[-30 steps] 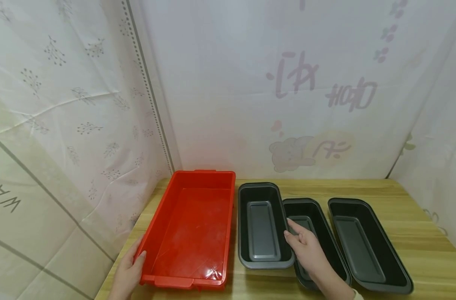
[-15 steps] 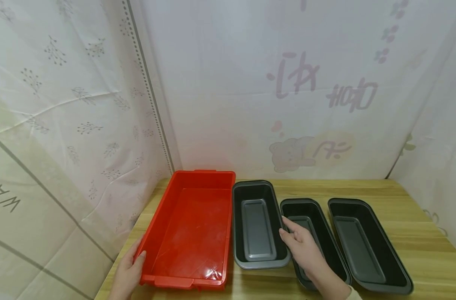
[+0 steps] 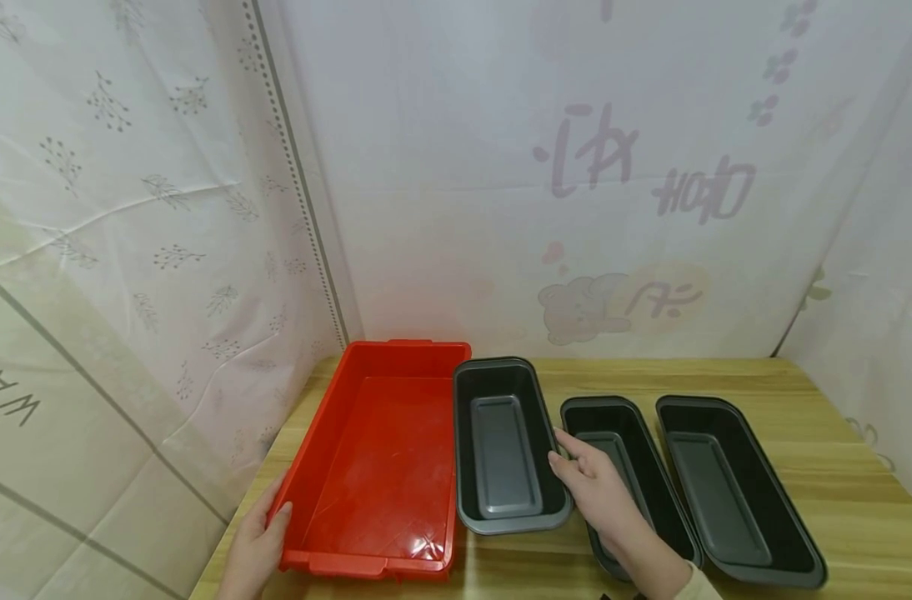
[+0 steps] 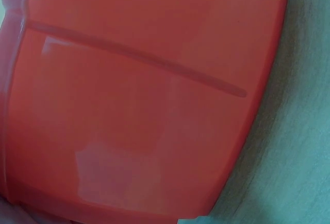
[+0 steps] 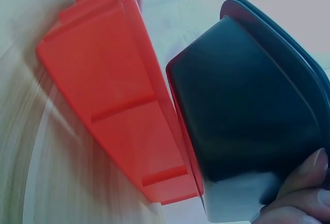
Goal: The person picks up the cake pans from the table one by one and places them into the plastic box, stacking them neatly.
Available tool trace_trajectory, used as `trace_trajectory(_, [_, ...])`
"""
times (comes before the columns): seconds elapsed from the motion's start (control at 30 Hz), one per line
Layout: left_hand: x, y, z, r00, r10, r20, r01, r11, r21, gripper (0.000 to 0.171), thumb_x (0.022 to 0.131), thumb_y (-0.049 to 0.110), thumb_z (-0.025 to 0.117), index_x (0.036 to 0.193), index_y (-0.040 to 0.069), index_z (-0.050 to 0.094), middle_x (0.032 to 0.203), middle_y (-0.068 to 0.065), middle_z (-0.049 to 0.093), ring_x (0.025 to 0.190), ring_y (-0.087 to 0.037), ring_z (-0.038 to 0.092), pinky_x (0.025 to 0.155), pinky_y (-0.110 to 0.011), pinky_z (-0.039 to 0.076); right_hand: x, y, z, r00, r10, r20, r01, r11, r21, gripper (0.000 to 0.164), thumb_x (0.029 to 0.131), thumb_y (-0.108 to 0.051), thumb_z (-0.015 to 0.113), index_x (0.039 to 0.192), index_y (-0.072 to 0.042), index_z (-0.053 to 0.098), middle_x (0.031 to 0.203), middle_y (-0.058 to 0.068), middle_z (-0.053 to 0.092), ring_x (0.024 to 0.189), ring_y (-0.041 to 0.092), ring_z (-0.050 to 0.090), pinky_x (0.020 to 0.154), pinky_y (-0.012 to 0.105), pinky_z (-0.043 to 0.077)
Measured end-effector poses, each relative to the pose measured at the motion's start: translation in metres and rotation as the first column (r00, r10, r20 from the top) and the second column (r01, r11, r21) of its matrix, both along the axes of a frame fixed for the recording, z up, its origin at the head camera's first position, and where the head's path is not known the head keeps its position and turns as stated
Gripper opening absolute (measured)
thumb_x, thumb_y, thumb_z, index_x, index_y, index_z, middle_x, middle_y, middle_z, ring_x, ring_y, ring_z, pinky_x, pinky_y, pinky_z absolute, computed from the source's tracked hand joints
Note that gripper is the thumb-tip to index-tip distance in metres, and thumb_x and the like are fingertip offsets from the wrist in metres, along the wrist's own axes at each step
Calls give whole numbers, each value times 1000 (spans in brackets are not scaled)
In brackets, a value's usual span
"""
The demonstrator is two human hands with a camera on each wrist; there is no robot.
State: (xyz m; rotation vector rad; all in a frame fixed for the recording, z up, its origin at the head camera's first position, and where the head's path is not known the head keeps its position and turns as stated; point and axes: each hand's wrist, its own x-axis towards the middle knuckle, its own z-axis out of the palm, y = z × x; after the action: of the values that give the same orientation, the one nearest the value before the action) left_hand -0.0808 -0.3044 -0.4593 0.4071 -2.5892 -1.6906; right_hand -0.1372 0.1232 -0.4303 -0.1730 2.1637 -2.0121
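Observation:
A shallow red plastic tray (image 3: 384,462) stands lengthwise on the left part of the table. My left hand (image 3: 253,542) grips its near left rim, thumb on top. The left wrist view is mostly filled by the tray's outer wall (image 4: 134,126). With my right hand (image 3: 604,496) I pinch the right side of a dark grey loaf pan (image 3: 506,458), thumb on the rim. This pan is raised, its left edge overlapping the tray's right rim in the head view. From the right wrist, the pan's underside (image 5: 237,100) shows at tray-rim height, fingers (image 5: 304,198) under its edge.
Two similar loaf pans rest on the wooden table (image 3: 816,475): a middle pan (image 3: 609,417), partly hidden by my right hand, and a right-hand pan (image 3: 719,492). Patterned cloth (image 3: 441,208) hangs behind the table and at both sides.
My right hand has carried the held loaf pan leftward and slightly up, from beside the red tray to over its right rim. The left hand and tray have stayed put.

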Motion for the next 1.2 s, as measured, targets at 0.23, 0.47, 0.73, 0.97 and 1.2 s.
trace_trajectory(0.23, [-1,1,0,1000,8,15,-8,1000,5,53,105,5,34,155,0,16,149,-33,29,123,-40,45,87,-41,52,-2,-6,1,1000,10,-8,-10,1000,-23,58,102,-21,53,148,6,32,153,25,29,135,39,35,109,56,26])
trace_trajectory(0.47, [0,3,2,1000,18,15,-18,1000,12,53,105,5,34,155,0,16,149,-33,30,124,-40,44,88,-39,52,-5,-10,2,1000,15,-15,-15,999,-49,56,102,-18,52,148,5,32,149,21,38,132,36,41,108,51,31])
trace_trajectory(0.73, [0,3,2,1000,18,22,-18,999,27,53,106,5,33,155,1,15,150,-32,27,127,-42,41,92,-46,50,-7,-15,5,997,70,-34,-73,991,-110,58,103,-19,51,150,5,28,149,22,38,132,34,42,102,40,42])
trace_trajectory(0.97, [0,3,2,1000,16,9,-17,1000,18,53,105,5,33,155,0,15,150,-32,28,128,-42,41,92,-45,50,-9,-19,5,988,149,-38,-153,969,-192,60,104,-18,47,151,7,19,131,33,52,112,38,59,86,34,53])
trace_trajectory(1.2, [1,4,2,1000,25,4,-25,1000,17,53,105,5,34,155,0,17,149,-33,29,125,-42,43,90,-46,51,-10,-26,6,984,170,-57,-179,957,-230,59,105,-16,45,151,8,19,119,36,58,102,42,62,80,38,55])
